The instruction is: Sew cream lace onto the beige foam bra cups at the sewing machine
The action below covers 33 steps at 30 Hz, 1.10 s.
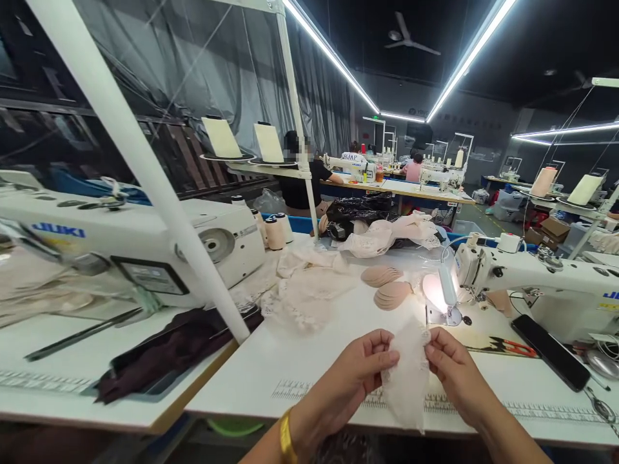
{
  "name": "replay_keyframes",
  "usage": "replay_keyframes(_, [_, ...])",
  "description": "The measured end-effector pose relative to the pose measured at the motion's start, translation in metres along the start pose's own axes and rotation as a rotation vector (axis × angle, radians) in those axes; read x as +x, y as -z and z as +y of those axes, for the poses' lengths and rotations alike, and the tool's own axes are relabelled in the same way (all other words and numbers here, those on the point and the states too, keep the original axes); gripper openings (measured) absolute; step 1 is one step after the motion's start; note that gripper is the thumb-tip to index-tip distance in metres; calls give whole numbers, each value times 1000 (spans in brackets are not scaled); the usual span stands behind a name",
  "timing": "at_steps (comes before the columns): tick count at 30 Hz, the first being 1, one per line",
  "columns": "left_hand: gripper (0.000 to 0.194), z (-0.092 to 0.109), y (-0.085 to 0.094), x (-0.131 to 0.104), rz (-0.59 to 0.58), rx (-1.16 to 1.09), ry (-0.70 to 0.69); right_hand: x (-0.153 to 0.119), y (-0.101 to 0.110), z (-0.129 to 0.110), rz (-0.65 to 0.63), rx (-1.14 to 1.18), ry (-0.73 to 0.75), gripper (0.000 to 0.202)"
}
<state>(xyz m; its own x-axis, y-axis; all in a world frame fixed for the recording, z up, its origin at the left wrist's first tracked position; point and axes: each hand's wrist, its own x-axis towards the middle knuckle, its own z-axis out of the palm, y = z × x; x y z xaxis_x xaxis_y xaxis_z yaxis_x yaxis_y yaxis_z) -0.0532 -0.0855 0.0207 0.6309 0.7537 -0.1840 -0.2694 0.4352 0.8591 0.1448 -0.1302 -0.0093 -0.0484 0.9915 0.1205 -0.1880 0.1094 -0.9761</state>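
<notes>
A piece of sheer white lace fabric (406, 380) hangs between my two hands above the front of the white sewing table (271, 361). My left hand (360, 364) pinches its left edge between thumb and fingers; a gold band circles that wrist. On the opposite edge, near the top corner, my right hand (449, 361) grips the fabric with thumb and forefinger. Just beyond stands the sewing machine (522, 277), its small lamp (447, 283) lighting the needle area. Stacks of beige cup-shaped pieces (391, 294) lie left of the needle.
Cream lace garments (314, 290) are heaped at the table's left. Right of my hands lie orange-handled snips (515, 347) and a black phone (551, 351). A white pole (193, 258) rises beside a second machine (217, 241). Thread cones (275, 231) stand behind. Another person (309, 183) sits farther back.
</notes>
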Motion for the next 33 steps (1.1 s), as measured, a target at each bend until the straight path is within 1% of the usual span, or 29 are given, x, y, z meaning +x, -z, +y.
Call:
replay_keyframes(1, [53,-1,-2,2,-13,-9,19,-1,3,1,29,-25,-12,34])
replay_keyframes(3, [53,-4,-6,4,3,-11,11,-5,9,4,152,-125,0,39])
replay_keyframes(4, [53,-5,-9,5,29,-5,-10,-8,11,6,215,-183,33,43])
replay_keyframes(5, [54,-7,-12,6,52,7,-30,-12,11,8,244,-239,73,47])
replay_keyframes(6, [55,-9,-15,6,64,23,-48,-16,10,9,232,-291,110,52])
replay_keyframes(7, [56,-11,-18,7,60,39,-59,-19,8,11,194,-337,132,56])
replay_keyframes(8, [57,-14,-20,7,44,49,-67,-22,5,12,153,-369,134,57])
replay_keyframes(9, [58,-16,-22,8,26,53,-70,-23,3,13,123,-381,119,55])
replay_keyframes(10, [59,-17,-24,7,14,50,-73,-23,1,13,114,-363,95,48])
replay_keyframes(12, [58,-18,-24,7,19,36,-74,-20,1,13,165,-232,56,36])
replay_keyframes(14, [55,-16,-22,6,53,31,-77,-15,3,11,236,-21,28,37])
replay_keyframes(16, [53,-13,-19,7,69,19,-90,-12,5,8,264,175,-14,37])
replay_keyframes(17, [53,-12,-17,7,58,6,-94,-12,6,6,244,251,-42,37])
replay_keyframes(19, [53,-11,-16,9,-3,-32,-87,-13,4,2,167,341,-87,37])
replay_keyframes(21, [53,-13,-16,11,-53,-30,-70,-14,3,-1,118,345,-112,40])
replay_keyframes(22, [53,-14,-16,12,-54,0,-72,-14,3,-2,120,317,-120,42])
replay_keyframes(24, [51,-13,-14,16,-21,128,-109,-11,8,-2,159,203,-138,48])
replay_keyframes(25, [47,-9,-11,19,-10,224,-136,-8,12,-2,181,124,-143,50])
replay_keyframes(27, [34,6,-3,30,-7,497,-214,0,21,1,210,-53,-143,54])
replay_keyframes(28, [26,16,2,39,2,683,-262,4,26,3,215,-142,-140,55])
replay_keyframes(29, [22,28,9,50,40,906,-327,9,30,6,216,-215,-135,56])
replay_keyframes(30, [23,41,17,62,138,1164,-413,13,34,8,214,-268,-133,56])
replay_keyframes(31, [27,53,26,76,235,1427,-470,16,37,11,212,-301,-130,55])
replay_keyframes(32, [33,65,34,90,283,1508,-477,18,39,13,207,-324,-126,54])
replay_keyframes(33, [33,74,43,104,323,1547,-464,20,40,15,198,-344,-121,53])
